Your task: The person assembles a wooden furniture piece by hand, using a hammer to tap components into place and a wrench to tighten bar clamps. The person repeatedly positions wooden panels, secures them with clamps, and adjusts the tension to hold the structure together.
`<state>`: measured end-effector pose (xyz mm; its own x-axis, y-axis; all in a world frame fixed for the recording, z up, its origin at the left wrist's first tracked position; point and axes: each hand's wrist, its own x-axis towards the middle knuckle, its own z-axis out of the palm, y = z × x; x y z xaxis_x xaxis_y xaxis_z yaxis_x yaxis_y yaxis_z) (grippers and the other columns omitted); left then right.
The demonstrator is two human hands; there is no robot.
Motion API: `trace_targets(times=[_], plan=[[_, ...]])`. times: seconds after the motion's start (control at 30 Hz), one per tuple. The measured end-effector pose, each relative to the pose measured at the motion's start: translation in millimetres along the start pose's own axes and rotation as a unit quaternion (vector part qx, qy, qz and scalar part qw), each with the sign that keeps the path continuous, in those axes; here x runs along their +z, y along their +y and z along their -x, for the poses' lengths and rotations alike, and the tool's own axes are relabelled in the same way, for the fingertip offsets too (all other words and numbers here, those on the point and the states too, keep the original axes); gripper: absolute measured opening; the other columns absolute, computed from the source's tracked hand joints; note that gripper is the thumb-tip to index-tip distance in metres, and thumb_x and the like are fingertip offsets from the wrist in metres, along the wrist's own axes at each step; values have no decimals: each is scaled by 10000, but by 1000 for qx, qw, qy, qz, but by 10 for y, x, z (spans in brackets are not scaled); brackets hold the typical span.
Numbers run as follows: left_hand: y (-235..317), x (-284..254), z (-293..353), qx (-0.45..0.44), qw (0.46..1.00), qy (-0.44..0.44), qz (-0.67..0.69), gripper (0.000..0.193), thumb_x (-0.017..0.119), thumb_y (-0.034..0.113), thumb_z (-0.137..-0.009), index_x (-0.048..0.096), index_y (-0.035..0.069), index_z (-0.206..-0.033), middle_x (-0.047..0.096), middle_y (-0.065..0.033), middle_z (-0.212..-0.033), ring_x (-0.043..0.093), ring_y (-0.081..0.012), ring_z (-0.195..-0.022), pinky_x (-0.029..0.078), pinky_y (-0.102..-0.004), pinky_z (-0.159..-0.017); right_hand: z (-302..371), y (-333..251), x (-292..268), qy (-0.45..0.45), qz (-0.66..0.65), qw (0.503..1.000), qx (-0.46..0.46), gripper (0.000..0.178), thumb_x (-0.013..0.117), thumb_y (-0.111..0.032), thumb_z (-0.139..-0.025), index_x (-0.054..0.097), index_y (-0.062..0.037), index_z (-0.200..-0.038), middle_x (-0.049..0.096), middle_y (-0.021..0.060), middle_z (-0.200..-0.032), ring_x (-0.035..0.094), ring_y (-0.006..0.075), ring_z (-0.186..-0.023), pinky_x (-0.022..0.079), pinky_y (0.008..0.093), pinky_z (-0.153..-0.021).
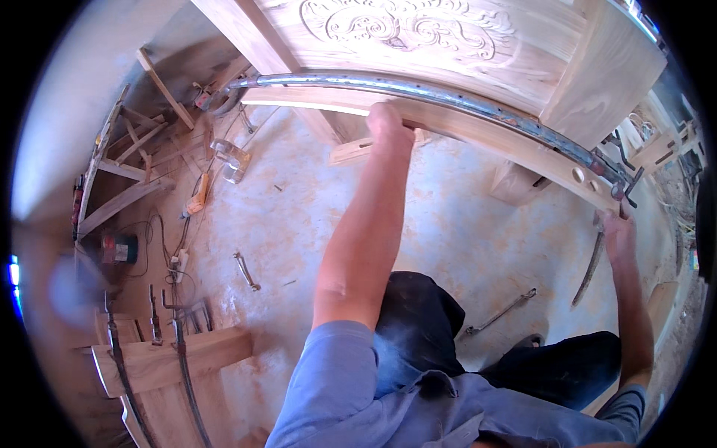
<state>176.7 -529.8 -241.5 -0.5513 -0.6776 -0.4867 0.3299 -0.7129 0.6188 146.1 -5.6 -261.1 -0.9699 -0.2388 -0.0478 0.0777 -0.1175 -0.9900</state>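
Observation:
A pale wooden rail runs across the front edge of a panel carved with scrollwork. Along that rail lies a long metal bar clamp, its cranked screw handle at the right end. My left hand is closed around the rail's near edge, left of its middle, with the fingertips hidden. At the far right, my right hand is closed on the rail's end, just below the clamp's screw; its fingers show only in part.
Wrenches lie on the dusty floor. To the left are an orange power tool, a clear plastic container, cables and stacked timber frames. More clamps grip a wooden assembly at lower left.

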Motion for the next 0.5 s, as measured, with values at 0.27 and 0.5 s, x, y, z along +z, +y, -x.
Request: trace_targets(times=[0.27,0.5], plan=[[-175,-15,13,7,997,18,-74,305,500,136,-972,544,-29,-1225,578,-149,-1153,611,-283,-971,544,-454,-710,260,-508,180,0,346,933,95,278,621,-19,-855,660,26,-1126,672,76,-890,642,156,-752,531,285,-680],[-167,-166,-285,36,994,-50,-86,386,545,109,-959,431,74,-1326,518,-148,-1190,565,-334,-1054,512,-599,-881,-38,-1701,878,190,432,809,-351,272,630,-144,-952,672,-15,-1188,702,103,-1131,644,163,-1063,474,315,-978]])
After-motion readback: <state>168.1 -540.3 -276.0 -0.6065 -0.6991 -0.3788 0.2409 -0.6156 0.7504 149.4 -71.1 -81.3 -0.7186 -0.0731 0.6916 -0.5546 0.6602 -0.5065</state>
